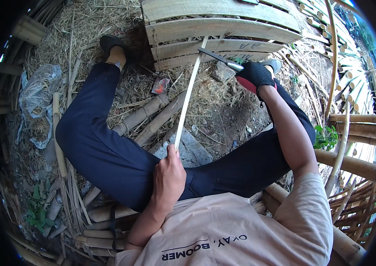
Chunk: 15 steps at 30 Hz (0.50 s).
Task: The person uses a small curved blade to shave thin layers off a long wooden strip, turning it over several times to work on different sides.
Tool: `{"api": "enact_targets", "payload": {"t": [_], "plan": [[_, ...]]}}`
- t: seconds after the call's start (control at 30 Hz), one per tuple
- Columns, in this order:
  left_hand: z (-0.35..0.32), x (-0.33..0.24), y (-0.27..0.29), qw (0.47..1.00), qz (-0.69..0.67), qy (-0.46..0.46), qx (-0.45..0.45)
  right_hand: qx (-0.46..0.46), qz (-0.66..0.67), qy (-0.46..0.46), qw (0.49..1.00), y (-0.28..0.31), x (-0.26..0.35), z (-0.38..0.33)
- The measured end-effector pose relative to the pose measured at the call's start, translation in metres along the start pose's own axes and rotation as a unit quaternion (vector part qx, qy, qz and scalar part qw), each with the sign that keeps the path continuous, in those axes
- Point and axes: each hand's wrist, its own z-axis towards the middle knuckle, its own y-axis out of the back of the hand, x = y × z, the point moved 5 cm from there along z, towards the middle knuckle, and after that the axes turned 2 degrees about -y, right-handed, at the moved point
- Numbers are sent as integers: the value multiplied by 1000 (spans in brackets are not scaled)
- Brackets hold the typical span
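My left hand [169, 175] is bare and grips the near end of a long pale bamboo strip [190, 91] that runs away from me toward stacked split bamboo slats [216, 29]. My right hand [254, 73], in a black glove with a red cuff, holds a dark-bladed knife [219, 59] whose blade lies across the far part of the strip. I am seated with both legs in dark blue trousers [95, 142] spread either side of the strip.
Round bamboo poles [148, 117] lie on straw-covered ground between my legs, beside a grey stone [192, 150]. A crumpled clear plastic bag [37, 91] sits left. More bamboo poles [356, 119] stack on the right, with green leaves [327, 135].
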Motion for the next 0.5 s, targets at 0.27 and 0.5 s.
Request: {"api": "enact_targets", "payload": {"t": [0.27,0.5], "plan": [[2,3,-2,999,-24,21,12,69,33,146,986,-26,52,-30],[13,9,3,990,-141,-28,-8,112,44,222,968,-25,92,-66]]}}
